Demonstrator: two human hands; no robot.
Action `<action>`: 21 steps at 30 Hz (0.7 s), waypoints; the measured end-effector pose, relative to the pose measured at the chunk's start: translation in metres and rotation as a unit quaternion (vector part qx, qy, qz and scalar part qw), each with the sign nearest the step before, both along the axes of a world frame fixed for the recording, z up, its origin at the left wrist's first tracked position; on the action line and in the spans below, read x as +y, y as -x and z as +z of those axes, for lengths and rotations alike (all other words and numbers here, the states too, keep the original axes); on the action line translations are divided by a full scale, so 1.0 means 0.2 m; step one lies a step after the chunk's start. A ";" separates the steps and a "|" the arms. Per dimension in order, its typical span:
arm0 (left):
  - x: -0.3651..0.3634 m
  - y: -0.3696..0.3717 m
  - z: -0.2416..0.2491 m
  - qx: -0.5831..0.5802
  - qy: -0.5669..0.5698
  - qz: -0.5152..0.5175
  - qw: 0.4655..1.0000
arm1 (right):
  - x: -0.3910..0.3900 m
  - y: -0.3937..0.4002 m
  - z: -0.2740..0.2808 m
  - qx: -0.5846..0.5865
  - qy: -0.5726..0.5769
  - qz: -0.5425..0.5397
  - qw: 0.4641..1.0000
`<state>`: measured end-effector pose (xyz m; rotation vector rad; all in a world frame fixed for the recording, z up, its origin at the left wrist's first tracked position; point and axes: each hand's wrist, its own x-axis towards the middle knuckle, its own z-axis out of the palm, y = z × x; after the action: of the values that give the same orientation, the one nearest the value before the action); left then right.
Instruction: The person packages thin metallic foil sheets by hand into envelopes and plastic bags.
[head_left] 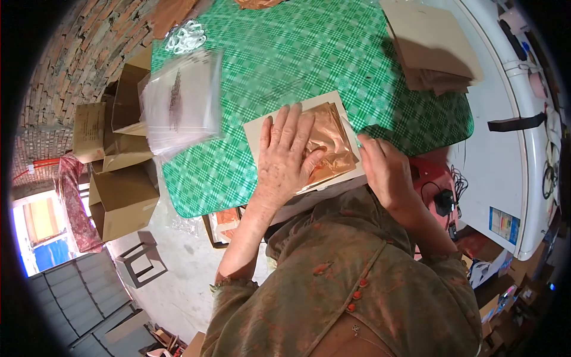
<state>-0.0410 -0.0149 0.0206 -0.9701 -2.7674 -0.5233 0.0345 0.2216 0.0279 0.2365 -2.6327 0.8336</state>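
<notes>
A stack of shiny copper-coloured sheets (331,140) lies on a pale cream board (255,132) near the table's front edge. My left hand (284,149) rests flat over the left part of the sheets and board, its fingers stretched out. Just at the board's right edge is my right hand (383,169), with thumb and fingers curled together. Whatever its fingertips hold, if anything, is too small to make out.
A green checked tablecloth (285,65) covers the table. On it are clear plastic bags (199,101), white bands (186,37) and a stack of cream boards (431,35). Open cardboard boxes (125,199) stand left; a white appliance (505,149) is right.
</notes>
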 end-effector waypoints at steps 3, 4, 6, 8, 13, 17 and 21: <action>0.01 -0.02 0.03 0.035 0.062 0.010 0.997 | 0.01 0.02 0.01 0.001 -0.039 -0.014 0.999; 0.01 -0.02 0.05 0.031 0.057 0.006 0.998 | 0.01 0.03 0.01 0.007 -0.045 -0.016 0.999; 0.01 0.00 0.07 0.026 0.048 -0.002 0.999 | 0.01 0.05 0.03 0.009 -0.064 -0.017 0.998; 0.02 0.02 0.04 -0.008 -0.006 -0.026 1.000 | 0.02 0.06 0.06 0.000 -0.090 -0.014 0.996; 0.03 0.03 -0.02 -0.013 -0.004 -0.038 0.999 | 0.02 0.11 0.07 0.001 -0.118 -0.017 0.993; 0.03 0.04 -0.01 -0.015 -0.006 -0.038 0.999 | 0.00 0.13 0.02 -0.004 -0.084 -0.006 0.996; 0.03 0.04 -0.01 -0.016 -0.002 -0.040 0.999 | -0.02 0.18 0.01 -0.002 -0.085 0.008 0.996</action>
<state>-0.0480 -0.0092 0.0185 -1.0841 -2.7643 -0.5610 -0.0017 0.2186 0.0296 0.3004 -2.7102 0.6163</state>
